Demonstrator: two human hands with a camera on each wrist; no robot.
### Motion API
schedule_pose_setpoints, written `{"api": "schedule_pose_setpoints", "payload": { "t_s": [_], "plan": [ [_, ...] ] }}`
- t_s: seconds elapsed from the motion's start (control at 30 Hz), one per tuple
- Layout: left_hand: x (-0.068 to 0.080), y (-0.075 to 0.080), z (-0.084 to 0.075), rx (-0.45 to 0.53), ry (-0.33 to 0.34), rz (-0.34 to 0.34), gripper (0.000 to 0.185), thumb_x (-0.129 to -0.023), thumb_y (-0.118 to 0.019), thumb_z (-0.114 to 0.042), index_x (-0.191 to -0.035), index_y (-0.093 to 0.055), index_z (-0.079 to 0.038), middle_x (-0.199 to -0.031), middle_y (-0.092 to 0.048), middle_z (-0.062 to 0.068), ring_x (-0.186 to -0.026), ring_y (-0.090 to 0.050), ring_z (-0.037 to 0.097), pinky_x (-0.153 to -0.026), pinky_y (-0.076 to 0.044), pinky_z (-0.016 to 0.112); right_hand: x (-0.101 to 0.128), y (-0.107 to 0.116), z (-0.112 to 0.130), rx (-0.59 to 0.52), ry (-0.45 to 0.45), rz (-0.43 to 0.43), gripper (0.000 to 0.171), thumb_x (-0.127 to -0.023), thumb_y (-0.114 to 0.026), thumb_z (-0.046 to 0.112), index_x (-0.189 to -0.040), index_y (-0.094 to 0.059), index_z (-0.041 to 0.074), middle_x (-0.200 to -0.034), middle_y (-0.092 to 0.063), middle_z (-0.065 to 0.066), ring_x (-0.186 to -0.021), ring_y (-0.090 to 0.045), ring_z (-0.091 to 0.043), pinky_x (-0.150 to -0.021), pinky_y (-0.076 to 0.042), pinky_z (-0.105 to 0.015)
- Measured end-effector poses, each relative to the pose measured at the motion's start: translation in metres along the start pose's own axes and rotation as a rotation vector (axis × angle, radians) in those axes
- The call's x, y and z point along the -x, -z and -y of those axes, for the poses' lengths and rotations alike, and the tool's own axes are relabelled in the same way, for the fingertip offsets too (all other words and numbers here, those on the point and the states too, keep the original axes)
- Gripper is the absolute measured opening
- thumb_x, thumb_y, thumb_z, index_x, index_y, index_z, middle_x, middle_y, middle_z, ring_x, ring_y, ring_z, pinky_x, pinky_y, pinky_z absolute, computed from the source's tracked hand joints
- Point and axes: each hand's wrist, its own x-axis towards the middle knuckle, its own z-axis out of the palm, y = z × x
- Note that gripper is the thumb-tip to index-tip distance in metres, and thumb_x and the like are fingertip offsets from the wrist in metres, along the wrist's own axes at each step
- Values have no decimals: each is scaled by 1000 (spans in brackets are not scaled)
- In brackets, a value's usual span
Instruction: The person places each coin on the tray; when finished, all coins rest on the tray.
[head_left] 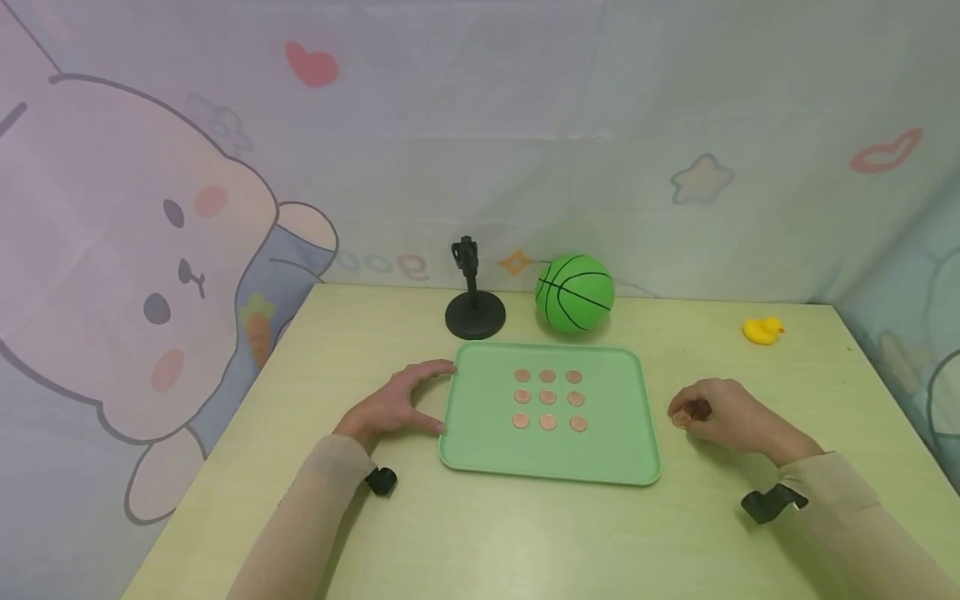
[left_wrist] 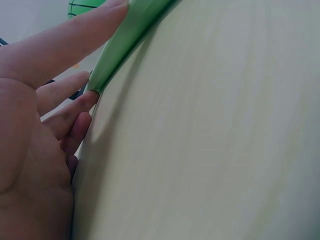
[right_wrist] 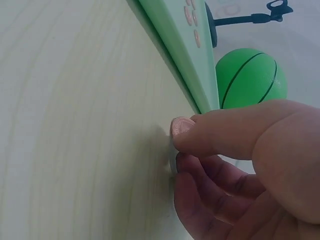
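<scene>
A light green tray (head_left: 495, 457) lies on the table, and several copper-coloured coins (head_left: 547, 398) sit on it in a neat square grid. My left hand (head_left: 392, 408) touches the tray's left edge, thumb and fingers spread apart. In the left wrist view, the thumb (left_wrist: 85, 37) and fingertips meet the tray's rim (left_wrist: 125, 47). Just right of the tray, my right hand (head_left: 727, 419) pinches a copper coin (right_wrist: 182, 126) between thumb and fingers, low over the table. Its other fingers are curled beneath, partly hidden by the thumb in the right wrist view.
Behind the tray stand a black stand with a round base (head_left: 476, 315) and a green ball with black lines (head_left: 575, 293). A yellow toy duck (head_left: 762, 331) sits at the back right of the table. A printed cloth (head_left: 450, 125) hangs behind the table.
</scene>
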Motion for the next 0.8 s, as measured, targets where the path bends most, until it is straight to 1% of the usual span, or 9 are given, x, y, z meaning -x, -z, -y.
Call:
{"api": "schedule_pose_setpoints", "payload": {
  "t_s": [0.1, 0.27, 0.37, 0.43, 0.63, 0.8],
  "plan": [
    [0, 0, -2, -2, 1, 1, 96, -70, -96, -8, -155, -50, -8, -166, -39, 14, -156, -26, 39, -127, -14, 65, 0, 0, 0, -8, 1, 5, 9, -93, -77, 6, -99, -80, 11, -88, -71, 10, -75, -61, -1, -70, -56, -23],
    [1, 1, 0, -8, 6, 5, 97, -69, -99, -17, -155, -52, -19, -166, -40, 6, -156, -27, 33, -127, -16, 63, 2, 1, 2, -10, 0, 9, 10, -92, -79, 8, -101, -82, 10, -92, -73, 9, -78, -65, -2, -73, -58, -25],
    [2, 1, 0, -13, 7, 10, 97, -69, -99, -22, -154, -53, -23, -166, -40, 3, -156, -27, 32, -127, -16, 62, 3, 1, 2, -3, -3, 12, 12, -92, -79, 9, -103, -82, 8, -94, -73, 7, -80, -65, -2, -74, -59, -26],
    [1, 1, 0, -18, 7, 11, 97, -69, -99, -23, -154, -53, -24, -166, -40, 3, -156, -27, 31, -127, -16, 63, 3, 0, 3, 2, 0, 10, 12, -92, -79, 10, -103, -82, 8, -95, -73, 7, -81, -65, -2, -74, -59, -26],
    [1, 2, 1, -28, -2, 14, 97, -70, -99, -26, -155, -52, -24, -167, -39, 3, -157, -27, 32, -127, -17, 62, 4, 0, 4, 17, 34, -11, 9, -93, -79, 10, -101, -83, 9, -90, -70, 9, -78, -61, 0, -72, -58, -25],
    [1, 3, 1, -36, -9, 19, 98, -69, -99, -27, -155, -52, -23, -166, -40, 3, -156, -28, 31, -127, -19, 61, 3, 1, 8, 19, 28, -37, 9, -92, -79, 10, -101, -82, 9, -88, -69, 9, -77, -60, -1, -71, -57, -26]
  ]
}}
